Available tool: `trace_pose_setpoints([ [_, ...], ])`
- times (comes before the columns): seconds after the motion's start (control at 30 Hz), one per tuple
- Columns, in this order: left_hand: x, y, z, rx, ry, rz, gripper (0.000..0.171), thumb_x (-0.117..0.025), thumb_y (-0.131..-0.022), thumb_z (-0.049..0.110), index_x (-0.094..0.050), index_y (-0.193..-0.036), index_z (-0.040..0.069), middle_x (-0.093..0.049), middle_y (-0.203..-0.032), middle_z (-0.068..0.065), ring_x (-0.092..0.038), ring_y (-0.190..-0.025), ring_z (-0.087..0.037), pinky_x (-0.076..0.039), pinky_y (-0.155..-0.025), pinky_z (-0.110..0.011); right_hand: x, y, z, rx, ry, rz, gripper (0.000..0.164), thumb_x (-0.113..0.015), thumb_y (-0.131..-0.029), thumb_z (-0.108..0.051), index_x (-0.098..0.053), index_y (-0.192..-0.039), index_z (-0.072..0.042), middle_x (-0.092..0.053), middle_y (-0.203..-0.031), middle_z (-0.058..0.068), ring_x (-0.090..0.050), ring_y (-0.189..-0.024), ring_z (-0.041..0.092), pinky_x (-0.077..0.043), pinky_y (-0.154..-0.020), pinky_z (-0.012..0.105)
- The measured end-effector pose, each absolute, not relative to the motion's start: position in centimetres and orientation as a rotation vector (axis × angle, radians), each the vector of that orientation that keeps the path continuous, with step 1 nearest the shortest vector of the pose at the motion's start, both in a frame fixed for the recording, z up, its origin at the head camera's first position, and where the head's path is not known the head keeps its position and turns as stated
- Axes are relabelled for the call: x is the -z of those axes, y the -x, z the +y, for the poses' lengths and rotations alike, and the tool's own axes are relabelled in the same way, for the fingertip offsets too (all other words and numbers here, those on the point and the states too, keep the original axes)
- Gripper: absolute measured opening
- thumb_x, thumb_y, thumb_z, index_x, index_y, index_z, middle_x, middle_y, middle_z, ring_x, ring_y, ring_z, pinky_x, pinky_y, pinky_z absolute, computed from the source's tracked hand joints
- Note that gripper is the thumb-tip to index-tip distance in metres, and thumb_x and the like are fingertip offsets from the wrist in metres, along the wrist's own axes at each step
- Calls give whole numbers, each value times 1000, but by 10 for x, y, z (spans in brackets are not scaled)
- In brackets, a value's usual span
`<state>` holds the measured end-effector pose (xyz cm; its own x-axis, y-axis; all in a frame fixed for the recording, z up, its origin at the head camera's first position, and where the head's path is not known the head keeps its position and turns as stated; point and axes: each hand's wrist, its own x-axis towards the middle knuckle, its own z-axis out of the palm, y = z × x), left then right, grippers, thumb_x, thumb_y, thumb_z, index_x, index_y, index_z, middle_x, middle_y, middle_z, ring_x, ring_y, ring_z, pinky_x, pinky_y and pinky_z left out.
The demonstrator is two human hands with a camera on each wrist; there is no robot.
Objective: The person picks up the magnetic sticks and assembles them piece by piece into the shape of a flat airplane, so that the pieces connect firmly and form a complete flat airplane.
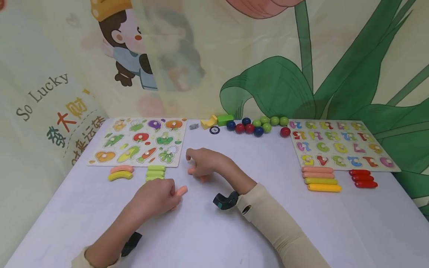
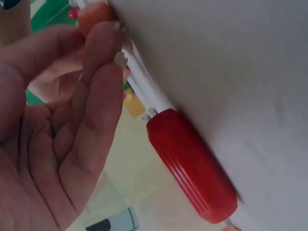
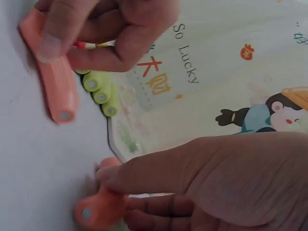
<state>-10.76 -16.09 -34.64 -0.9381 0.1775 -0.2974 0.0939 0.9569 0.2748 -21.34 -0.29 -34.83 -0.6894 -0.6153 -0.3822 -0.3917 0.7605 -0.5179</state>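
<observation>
Head view: the left hand pinches a pink stick, & the right hand is over a bent pink bit, close by, near the picture board. Both pink things are at the bench; can't tell if they touch it.

L wrist view: fingers close tog., w/ an orangey tip just past them, prob. the stick. A big red stick is nearby.

R wrist view: best look. L thumb presses on the pink stick, fingers tucked behind. R thumb & fingers pinch the bent pink bit. Each has a grey dot at its end, maybe a magnet, so ends might snap tog. They look hard, light & smooth, prob. a bit slippy, not easy to break. Hold 'em round the middle, thumb on top, keeping the dot end free.
</observation>
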Motion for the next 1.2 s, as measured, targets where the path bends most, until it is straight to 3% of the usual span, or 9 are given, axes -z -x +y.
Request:
trace_pose_setpoints([
  [0.1, 347, 105, -160, -344, -212, 2828, 38, -61, -83, 43, -62, -99, 8, -50, -55, 3, -47, -52, -14, -37, -48, -27, 356, 217, -3, 595, 786, 2448, 25, -62, -85, -27, -53, -104, -13, -60, -57, 3, -57, -54, 16, -41, -55, 26],
  [0.17, 345, 101, -161, -344, -263, 2857, 35, -63, -83, 37, -63, -105, 10, -52, -58, 5, -47, -54, -13, -37, -50, -27, 360, 219, 1, 613, 793, 2465, 19, -63, -84, -30, -58, -92, -13, -59, -57, 1, -56, -56, 14, -41, -56, 25],
  [0.3, 344, 94, -165, -396, -541, 2854, 4, -64, -84, 25, -67, -86, 27, -56, -66, 13, -48, -63, -7, -38, -55, -25, 363, 223, 13, 607, 779, 2472, 18, -65, -82, -32, -61, -78, -15, -58, -57, 0, -55, -58, 13, -41, -58, 26],
  [0.4, 345, 92, -166, -416, -761, 2815, 13, -62, -86, 21, -67, -83, 32, -57, -72, 17, -49, -68, -4, -41, -60, -22, 361, 224, 21, 595, 806, 2446, 15, -68, -80, -29, -62, -75, -16, -58, -55, 1, -54, -56, 14, -42, -57, 27],
  [0.5, 348, 90, -163, -405, -882, 2792, 15, -61, -86, 18, -69, -98, 25, -60, -82, 15, -53, -75, -4, -46, -66, -23, 361, 222, 25, 612, 863, 2403, 11, -71, -78, -27, -65, -76, -18, -59, -56, 0, -55, -55, 14, -43, -57, 26],
  [0.6, 348, 89, -160, -307, -926, 2798, 30, -68, -80, 15, -65, -110, 19, -58, -97, 7, -53, -82, -10, -49, -70, -25, 364, 222, 28, 647, 915, 2425, 9, -71, -78, -30, -70, -80, -21, -59, -65, -5, -53, -61, 11, -43, -59, 25],
  [0.73, 347, 85, -157, -144, -919, 2816, 50, -72, -77, 19, -57, -124, 18, -49, -120, -1, -50, -94, -18, -49, -74, -26, 369, 223, 29, 709, 982, 2522, 17, -70, -78, -32, -73, -91, -22, -58, -75, -9, -50, -72, 9, -43, -64, 23],
  [0.87, 348, 79, -154, -40, -890, 2787, 61, -70, -79, 22, -46, -134, 17, -37, -138, -2, -47, -106, -22, -48, -80, -31, 371, 223, 27, 718, 1030, 2555, 17, -70, -78, -28, -74, -92, -20, -56, -76, -9, -49, -72, 9, -42, -64, 22],
  [1.2, 349, 73, -155, 57, -894, 2832, 64, -65, -79, 16, -40, -137, 14, -33, -142, 1, -51, -105, -21, -49, -76, -30, 372, 212, 20, 680, 1267, 2494, 18, -69, -80, -20, -72, -98, -17, -55, -79, -10, -48, -73, 6, -41, -64, 19],
])
